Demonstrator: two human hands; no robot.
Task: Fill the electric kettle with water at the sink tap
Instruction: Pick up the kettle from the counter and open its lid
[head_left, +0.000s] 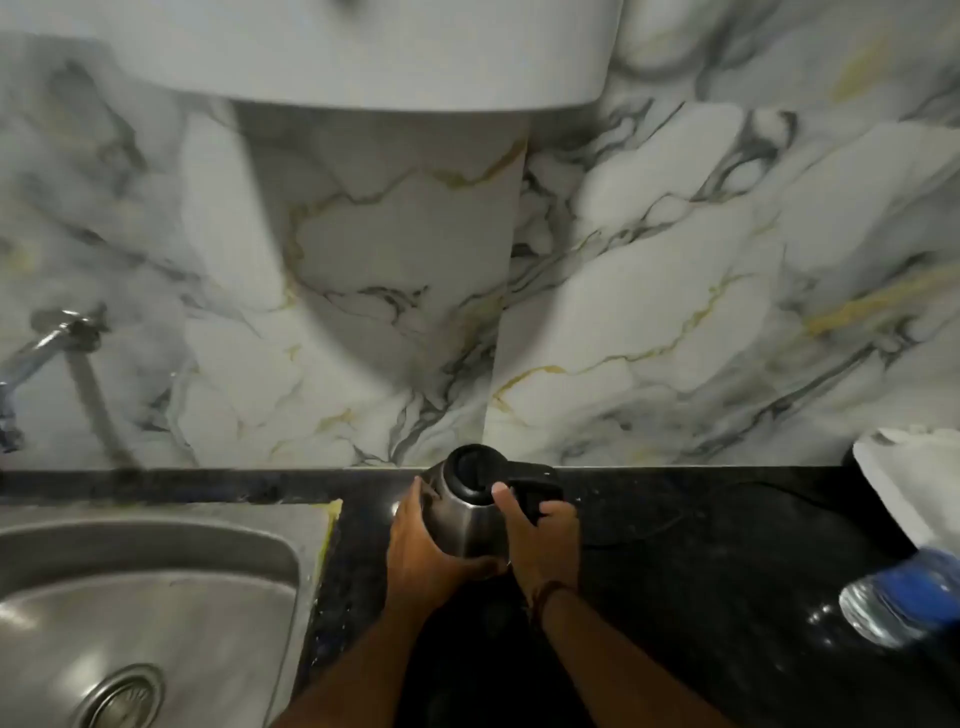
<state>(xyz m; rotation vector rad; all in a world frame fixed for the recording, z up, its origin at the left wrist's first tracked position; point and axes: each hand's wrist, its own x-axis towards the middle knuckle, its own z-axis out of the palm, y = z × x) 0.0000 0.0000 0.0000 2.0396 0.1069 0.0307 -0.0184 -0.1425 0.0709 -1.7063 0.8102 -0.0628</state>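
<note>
Your forearms reach in from the bottom edge, both hands wrapped around the electric kettle (470, 512): your left hand (423, 551) cups its brushed steel body, your right hand (543, 532) grips the black plastic handle with the thumb on the round lid. It sits on the glossy black stone bench (701, 545) against the marbled wall, right of the stainless sink (156, 587). A chrome tap (47, 343) juts out at far left.

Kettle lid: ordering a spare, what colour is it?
Black, on the steel-bodied kettle; seen in the head view.
</note>
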